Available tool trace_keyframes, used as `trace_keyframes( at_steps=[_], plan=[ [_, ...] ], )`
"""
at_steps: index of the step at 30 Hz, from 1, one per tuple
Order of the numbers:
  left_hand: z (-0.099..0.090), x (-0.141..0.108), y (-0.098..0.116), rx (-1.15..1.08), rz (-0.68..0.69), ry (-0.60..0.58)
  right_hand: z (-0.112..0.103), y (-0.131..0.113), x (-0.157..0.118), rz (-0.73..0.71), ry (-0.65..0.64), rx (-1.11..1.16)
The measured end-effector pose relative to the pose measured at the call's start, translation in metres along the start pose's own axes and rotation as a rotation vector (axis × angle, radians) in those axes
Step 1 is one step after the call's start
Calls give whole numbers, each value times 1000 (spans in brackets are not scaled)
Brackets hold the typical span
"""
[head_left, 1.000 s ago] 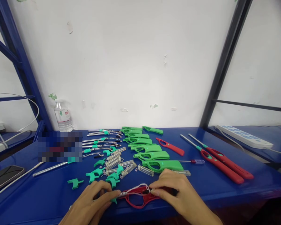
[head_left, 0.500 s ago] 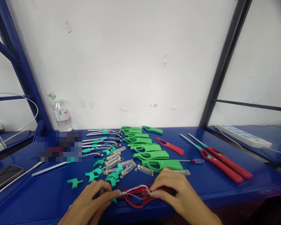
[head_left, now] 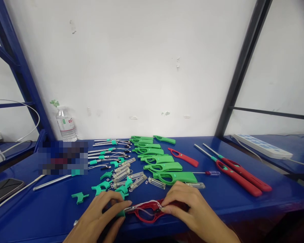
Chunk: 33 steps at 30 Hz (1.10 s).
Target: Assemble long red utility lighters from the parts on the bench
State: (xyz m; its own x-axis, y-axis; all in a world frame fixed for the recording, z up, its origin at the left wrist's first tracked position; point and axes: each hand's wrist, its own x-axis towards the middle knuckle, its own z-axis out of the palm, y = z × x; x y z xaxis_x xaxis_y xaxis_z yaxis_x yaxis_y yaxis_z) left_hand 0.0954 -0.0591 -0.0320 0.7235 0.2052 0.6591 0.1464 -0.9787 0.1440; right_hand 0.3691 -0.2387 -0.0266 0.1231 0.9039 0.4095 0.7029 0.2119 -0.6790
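At the table's front edge lies an open red lighter shell (head_left: 148, 221), a white wire looped over its upper side. My left hand (head_left: 103, 214) is closed on a metal tube (head_left: 129, 209) with a green piece, at the shell's left end. The fingertips of my right hand (head_left: 190, 209) pinch the white wire (head_left: 159, 203) near a small dark part over the shell's middle. Behind my hands lie green trigger pieces (head_left: 80, 197) and clear fuel tanks (head_left: 157, 183).
Green shells (head_left: 187, 177) stand in a column behind. A red shell (head_left: 187, 158), a screwdriver (head_left: 212, 173) and two red lighters (head_left: 240, 179) lie right. Metal tubes (head_left: 53, 182), a phone (head_left: 5, 190) and a bottle (head_left: 66, 125) are left.
My left fingers have shifted slightly, and the lower ones have spread a little from the upper ones. My right hand stays at the wire. The view has moved slightly.
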Motion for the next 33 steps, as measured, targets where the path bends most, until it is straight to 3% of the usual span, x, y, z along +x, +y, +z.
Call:
trace_keyframes(
  at_steps=[3,7,10,19,26,33],
  plan=[
    [1,15,11,-47,3,-74,0,-1,-1,-11,0,12],
    [10,29,17,-134,-86,-318,0,-1,0,-26,2,26],
    [17,34,16,-173,-120,-401,0,-1,1,-25,4,32],
    [35,36,8,-147,-82,-284,1,-1,1,19,7,35],
    [30,28,19,-108,-98,-195,-1,-4,-2,53,-17,36],
    [26,36,21,-46,-65,-105,1,-5,-2,12,-8,-2]
  ],
)
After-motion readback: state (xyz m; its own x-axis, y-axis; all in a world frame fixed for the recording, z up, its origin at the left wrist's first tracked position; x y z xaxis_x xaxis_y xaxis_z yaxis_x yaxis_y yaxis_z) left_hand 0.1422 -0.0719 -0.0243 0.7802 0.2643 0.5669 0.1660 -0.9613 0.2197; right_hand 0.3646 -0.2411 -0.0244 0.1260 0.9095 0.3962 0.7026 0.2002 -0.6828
